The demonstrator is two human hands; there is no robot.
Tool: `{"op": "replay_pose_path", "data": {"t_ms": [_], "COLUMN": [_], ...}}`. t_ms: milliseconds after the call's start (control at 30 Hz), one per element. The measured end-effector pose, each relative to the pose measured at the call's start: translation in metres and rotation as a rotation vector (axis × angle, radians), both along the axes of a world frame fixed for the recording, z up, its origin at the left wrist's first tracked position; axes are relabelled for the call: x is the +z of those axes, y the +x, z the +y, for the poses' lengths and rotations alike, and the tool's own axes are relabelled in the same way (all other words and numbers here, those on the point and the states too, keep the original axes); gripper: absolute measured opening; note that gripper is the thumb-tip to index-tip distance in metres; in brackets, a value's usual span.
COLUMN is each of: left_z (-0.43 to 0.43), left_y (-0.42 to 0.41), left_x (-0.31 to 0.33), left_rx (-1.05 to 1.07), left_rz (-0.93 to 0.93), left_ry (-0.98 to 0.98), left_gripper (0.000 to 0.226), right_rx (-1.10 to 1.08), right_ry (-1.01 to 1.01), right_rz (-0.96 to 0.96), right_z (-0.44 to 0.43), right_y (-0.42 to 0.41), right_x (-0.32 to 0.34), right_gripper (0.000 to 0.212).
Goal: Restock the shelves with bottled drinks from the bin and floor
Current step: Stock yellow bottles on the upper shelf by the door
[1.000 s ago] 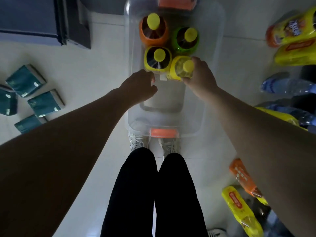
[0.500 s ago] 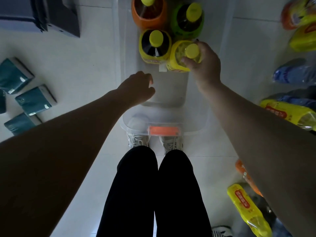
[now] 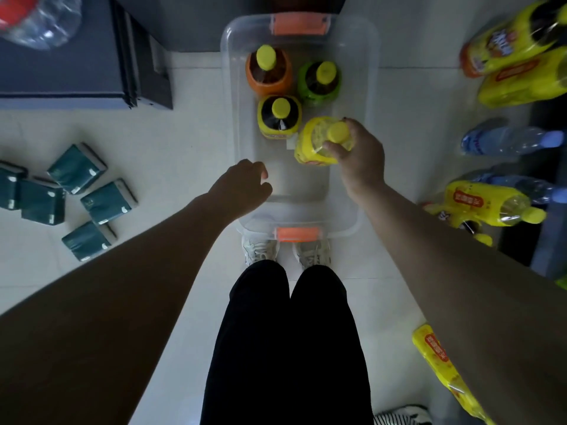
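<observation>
Looking down from the head camera, a clear plastic bin (image 3: 227,72) sits on the white floor just in front of the person's shoes (image 3: 259,250). It has an orange handle (image 3: 296,234) at the near end and another at the far end. The right hand (image 3: 362,157) is inside the bin, on its right side, with its fingers and thumb curled round the top of a yellow bottle (image 3: 313,145). This bottle has a yellow cap, a bright yellow label and pale yellow drink inside, and it leans a little to the left. Three more bottles stand in the far half of the bin, all with yellow caps and dark drink: one with an orange label (image 3: 268,75), one with a green label (image 3: 319,81) and one with a yellow label (image 3: 277,118), which is just beside the held one. The left hand (image 3: 242,185) is over the near left edge of the bin, fingers loosely bent, holding nothing. Teal packs (image 3: 76,167) lie on the floor to the left. On the right, more yellow bottles (image 3: 487,202) and a water bottle (image 3: 503,142) lie on their sides.
</observation>
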State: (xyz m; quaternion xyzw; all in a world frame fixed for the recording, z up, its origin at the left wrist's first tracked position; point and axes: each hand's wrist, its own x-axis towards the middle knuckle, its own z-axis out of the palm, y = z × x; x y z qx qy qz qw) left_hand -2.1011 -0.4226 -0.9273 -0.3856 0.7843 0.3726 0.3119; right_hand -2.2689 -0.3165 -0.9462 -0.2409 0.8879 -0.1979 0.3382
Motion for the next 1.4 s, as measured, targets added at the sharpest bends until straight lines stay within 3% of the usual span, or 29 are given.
{"op": "replay_pose_path", "data": {"t_ms": [300,600,700,967,1067,1400], "left_z": [-0.007,0.003,0.008,0.029,0.041,0.1], "left_y": [-0.011,-0.038,-0.054,-0.09,-0.107,-0.165], "left_x": [0.139,0.313,0.367,0.489,0.532,0.643], "left_rx": [0.004,-0.235,-0.265,-0.365,-0.424,-0.612], "left_rz": [0.117,0.212,0.238,0.397,0.484,0.725], "left_ry": [-0.052,-0.111,-0.113,-0.198,-0.204,-0.275], "left_gripper": [0.033,0.035,0.03,0.028,0.043,0.034], "right_rx": [-0.072,-0.336,-0.437,-0.601,-0.674,-0.88], "right_ry": [-0.068,-0.251,-0.298,-0.4,-0.439,-0.568], "right_rz": [0.019,0.031,0.041,0.248,0.32,0.591], "right_z": [0.009,0.035,0.05,0.103,0.126,0.209], "right_y": [-0.003,-0.018,-0.022,-0.032,-0.036,-0.039], "right_x": [0.145,0.324,0.379,0.506,0.547,0.665], "right_gripper": [0.048,0.055,0.038,0.027,0.023,0.044]}}
